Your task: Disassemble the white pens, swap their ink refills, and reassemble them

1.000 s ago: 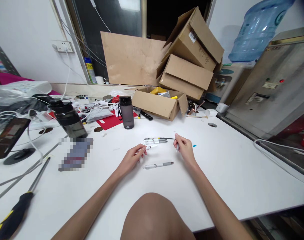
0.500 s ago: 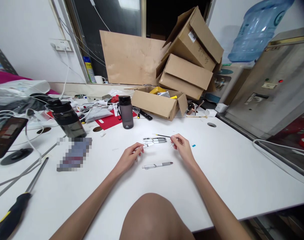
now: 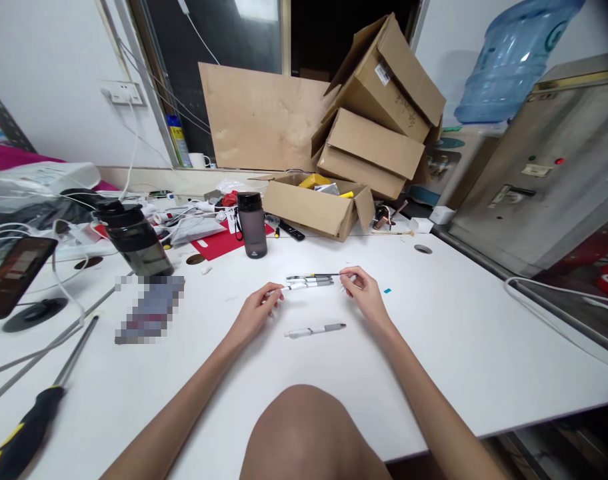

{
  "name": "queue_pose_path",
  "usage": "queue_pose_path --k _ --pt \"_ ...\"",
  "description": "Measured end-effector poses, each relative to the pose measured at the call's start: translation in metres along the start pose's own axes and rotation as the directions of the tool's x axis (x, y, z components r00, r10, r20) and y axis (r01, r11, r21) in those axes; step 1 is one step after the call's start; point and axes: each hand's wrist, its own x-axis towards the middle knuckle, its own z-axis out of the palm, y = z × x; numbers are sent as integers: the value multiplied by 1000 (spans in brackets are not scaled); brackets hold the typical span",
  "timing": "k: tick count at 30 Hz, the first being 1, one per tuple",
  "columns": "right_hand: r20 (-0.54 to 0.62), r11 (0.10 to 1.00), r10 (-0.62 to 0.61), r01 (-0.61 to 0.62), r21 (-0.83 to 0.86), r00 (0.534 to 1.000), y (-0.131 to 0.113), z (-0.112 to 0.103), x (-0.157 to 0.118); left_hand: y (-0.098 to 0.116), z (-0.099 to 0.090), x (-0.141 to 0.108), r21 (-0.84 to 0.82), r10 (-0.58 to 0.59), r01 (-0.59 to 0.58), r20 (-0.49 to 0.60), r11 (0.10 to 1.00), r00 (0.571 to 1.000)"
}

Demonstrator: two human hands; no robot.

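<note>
While the left hand (image 3: 259, 310) was over the white table (image 3: 449, 360), its thumb and fingers were pinched together on a white pen part (image 3: 289, 287). The right hand (image 3: 364, 292) pinched a thin dark stick (image 3: 327, 275) by one end, and the stick's other end pointed left, near some pens (image 3: 326, 283) that lay close together between the two hands. A small white bit (image 3: 342, 288) also stuck out under the right fingers, but it was hard to tell what it was. One more pen (image 3: 315, 331) lay alone, nearer the person's knee (image 3: 304, 433). A tiny blue scrap (image 3: 387, 291) sat just beside the right hand, and a dark bottle (image 3: 255, 230) stood up farther back.
</note>
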Motion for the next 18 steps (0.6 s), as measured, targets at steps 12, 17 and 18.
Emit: queue_pose_path --k 12,17,18 --pt "15 996 65 -66 60 998 0 -1 1 -5 1 5 -90 10 -9 17 996 1000" --pt "28 996 61 -63 56 998 -1 0 0 -5 1 4 -91 20 -18 21 996 1000" --pt "29 996 61 -63 57 998 0 0 0 -5 1 3 -90 20 -18 20 996 1000"
